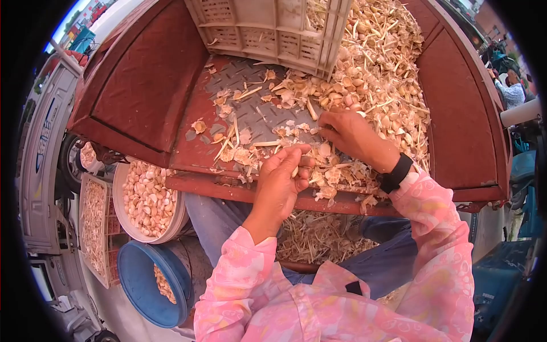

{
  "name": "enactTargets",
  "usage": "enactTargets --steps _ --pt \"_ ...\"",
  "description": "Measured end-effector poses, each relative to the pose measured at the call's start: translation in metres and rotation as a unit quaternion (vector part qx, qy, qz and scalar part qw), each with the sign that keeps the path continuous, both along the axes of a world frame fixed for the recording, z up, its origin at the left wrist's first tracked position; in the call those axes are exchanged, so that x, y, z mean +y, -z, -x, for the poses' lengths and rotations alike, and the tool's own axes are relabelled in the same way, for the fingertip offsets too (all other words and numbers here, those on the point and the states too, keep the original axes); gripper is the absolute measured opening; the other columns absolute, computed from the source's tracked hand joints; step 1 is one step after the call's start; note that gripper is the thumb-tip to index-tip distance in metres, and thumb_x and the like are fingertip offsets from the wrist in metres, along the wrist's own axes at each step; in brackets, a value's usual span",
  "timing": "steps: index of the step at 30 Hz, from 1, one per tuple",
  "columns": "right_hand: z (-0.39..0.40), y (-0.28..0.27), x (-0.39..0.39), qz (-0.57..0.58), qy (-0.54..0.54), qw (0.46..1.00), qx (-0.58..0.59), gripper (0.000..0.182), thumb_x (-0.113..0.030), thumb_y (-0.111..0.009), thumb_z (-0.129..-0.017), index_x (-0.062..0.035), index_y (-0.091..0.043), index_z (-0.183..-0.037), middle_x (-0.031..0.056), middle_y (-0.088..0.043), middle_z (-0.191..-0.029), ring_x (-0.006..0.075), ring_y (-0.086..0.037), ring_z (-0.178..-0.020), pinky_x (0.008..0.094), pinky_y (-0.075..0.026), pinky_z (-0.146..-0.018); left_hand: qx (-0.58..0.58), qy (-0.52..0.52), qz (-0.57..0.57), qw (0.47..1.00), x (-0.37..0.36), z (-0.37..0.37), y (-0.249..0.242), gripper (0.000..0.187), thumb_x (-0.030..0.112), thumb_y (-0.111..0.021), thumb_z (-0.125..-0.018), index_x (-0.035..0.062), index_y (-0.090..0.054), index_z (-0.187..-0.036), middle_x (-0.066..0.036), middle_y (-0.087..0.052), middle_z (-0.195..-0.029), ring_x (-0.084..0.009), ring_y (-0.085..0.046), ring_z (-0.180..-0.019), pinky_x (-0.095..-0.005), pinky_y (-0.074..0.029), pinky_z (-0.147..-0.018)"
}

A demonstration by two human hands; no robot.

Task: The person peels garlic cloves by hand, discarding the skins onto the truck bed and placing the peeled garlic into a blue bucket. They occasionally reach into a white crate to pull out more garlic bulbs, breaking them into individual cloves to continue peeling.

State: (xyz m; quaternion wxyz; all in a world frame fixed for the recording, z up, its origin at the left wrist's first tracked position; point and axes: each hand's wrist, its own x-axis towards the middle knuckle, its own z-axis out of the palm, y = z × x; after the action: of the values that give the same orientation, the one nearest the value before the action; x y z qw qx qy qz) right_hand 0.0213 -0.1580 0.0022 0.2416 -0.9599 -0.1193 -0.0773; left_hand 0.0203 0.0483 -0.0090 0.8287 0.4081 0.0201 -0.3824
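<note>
While the left grip (278, 175) curled round a pale clove (294, 171), I feared a slackened pinch could drop it among husks (244, 156), and couldn't tell what the right grip (354, 134) held.

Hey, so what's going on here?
Someone is sorting garlic at a red cart bed. The left hand pinches what looks like a garlic clove; the right hand is at the edge of the garlic heap. Cloves fill much of the white bucket; the blue bucket holds some too.
</note>
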Motion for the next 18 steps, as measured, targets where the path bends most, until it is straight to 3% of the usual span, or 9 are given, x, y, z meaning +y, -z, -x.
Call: enactTargets --steps 1,3,7,11,15,18 --pt "0.011 -0.011 0.007 -0.066 0.016 0.997 0.037 0.01 -0.01 -0.058 -0.08 -0.001 -0.058 -0.085 0.0145 -0.057 -0.077 0.0321 -0.057 -0.073 0.0376 -0.044 -0.064 0.015 0.007 -0.003 1.0 -0.004 0.004 -0.003 0.024 0.02 -0.046 -0.094 0.0012 -0.052 -0.108 -0.008 -0.059 -0.089 -0.012 -0.057 -0.071 -0.0213 -0.049 -0.057" --pt "0.032 -0.015 0.021 -0.151 0.003 0.989 -0.006 0.014 -0.013 -0.06 -0.08 -0.0028 -0.06 -0.088 0.0144 -0.057 -0.076 0.0329 -0.057 -0.071 0.0385 -0.045 -0.063 0.043 0.018 -0.013 0.999 -0.011 0.009 -0.005 0.026 0.021 -0.044 -0.095 0.0014 -0.05 -0.111 -0.009 -0.059 -0.09 -0.0132 -0.059 -0.073 -0.0221 -0.05 -0.058" --pt "0.034 -0.031 0.022 -0.079 -0.004 0.997 -0.025 0.013 -0.012 -0.059 -0.08 -0.004 -0.061 -0.09 0.0128 -0.058 -0.08 0.0319 -0.058 -0.074 0.0387 -0.046 -0.063 0.161 0.043 0.131 0.977 -0.019 0.004 0.005 0.026 0.023 -0.044 -0.095 0.0011 -0.05 -0.107 -0.01 -0.06 -0.089 -0.0171 -0.062 -0.075 -0.0244 -0.054 -0.058" --pt "-0.022 -0.025 -0.018 0.125 0.032 0.987 -0.099 0.015 -0.01 -0.058 -0.079 -0.0033 -0.062 -0.091 0.0122 -0.059 -0.081 0.0313 -0.059 -0.076 0.0382 -0.047 -0.067 0.124 0.012 0.096 0.987 -0.014 -0.008 0.004 0.021 0.02 -0.049 -0.092 0.0005 -0.053 -0.1 -0.01 -0.059 -0.085 -0.018 -0.062 -0.075 -0.0241 -0.055 -0.057" --pt "-0.053 -0.005 -0.018 0.28 0.029 0.959 -0.03 0.014 -0.013 -0.059 -0.076 -0.0045 -0.062 -0.086 0.0122 -0.06 -0.082 0.034 -0.059 -0.077 0.0417 -0.047 -0.065 0.078 0.004 0.063 0.995 -0.009 -0.014 -0.015 0.018 0.013 -0.052 -0.089 0.0002 -0.054 -0.102 -0.007 -0.058 -0.082 -0.0159 -0.061 -0.076 -0.0218 -0.053 -0.057" --pt "-0.043 -0.015 -0.008 0.179 0.046 0.983 0.0 0.006 -0.008 -0.06 -0.076 -0.0024 -0.061 -0.078 0.0111 -0.062 -0.073 0.0263 -0.062 -0.07 0.037 -0.048 -0.063 0.043 0.011 0.029 0.999 -0.003 -0.013 -0.016 0.022 0.013 -0.053 -0.088 0.0 -0.054 -0.106 -0.005 -0.057 -0.08 -0.0115 -0.057 -0.071 -0.018 -0.048 -0.052"
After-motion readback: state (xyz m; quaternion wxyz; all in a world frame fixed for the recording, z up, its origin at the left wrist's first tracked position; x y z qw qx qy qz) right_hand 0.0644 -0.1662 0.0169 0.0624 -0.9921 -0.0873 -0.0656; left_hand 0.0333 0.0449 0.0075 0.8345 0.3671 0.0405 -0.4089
